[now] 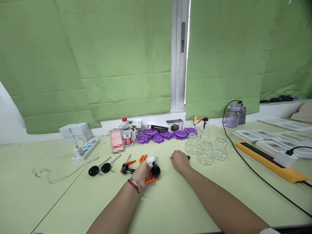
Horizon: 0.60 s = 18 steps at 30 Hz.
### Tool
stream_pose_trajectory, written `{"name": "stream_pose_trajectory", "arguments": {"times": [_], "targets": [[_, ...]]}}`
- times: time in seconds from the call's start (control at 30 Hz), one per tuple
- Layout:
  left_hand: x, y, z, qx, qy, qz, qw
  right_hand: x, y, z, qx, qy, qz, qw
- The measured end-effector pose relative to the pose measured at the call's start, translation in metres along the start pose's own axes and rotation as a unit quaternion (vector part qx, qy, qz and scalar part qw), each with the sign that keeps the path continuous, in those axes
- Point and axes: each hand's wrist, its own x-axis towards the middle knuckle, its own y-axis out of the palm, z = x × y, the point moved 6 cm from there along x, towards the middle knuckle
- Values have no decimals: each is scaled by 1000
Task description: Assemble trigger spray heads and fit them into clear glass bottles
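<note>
My left hand (142, 172) is closed around a black bottle-top mechanism (155, 171) with a white tip, an orange lever and a metal rod slanting down below. On the table to the right, my right hand (180, 161) is closed on a thin tool (188, 158). Its fine tip points left and its black end shows past the hand; the grip hides the middle. Just left of my left hand lies another black and orange mechanism (125, 168). Several clear glass bottles (204, 154) stand beyond my right hand, and one at the back carries a black top with an orange lever (202, 120).
Two black discs with metal rods (106, 167) lie at left. Purple plastic parts (158, 138) are heaped at the back beside a water bottle (127, 133). A white power strip (85, 150) is at left, an orange one (270, 161) at right, with a black cable (253, 165) crossing the table.
</note>
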Motion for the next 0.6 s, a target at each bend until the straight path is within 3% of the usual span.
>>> {"name": "stream_pose_trajectory", "arguments": {"times": [0.6], "targets": [[-1,0,-1,11,0,9,1000,2,4,-2,3,35,-17,999]]}}
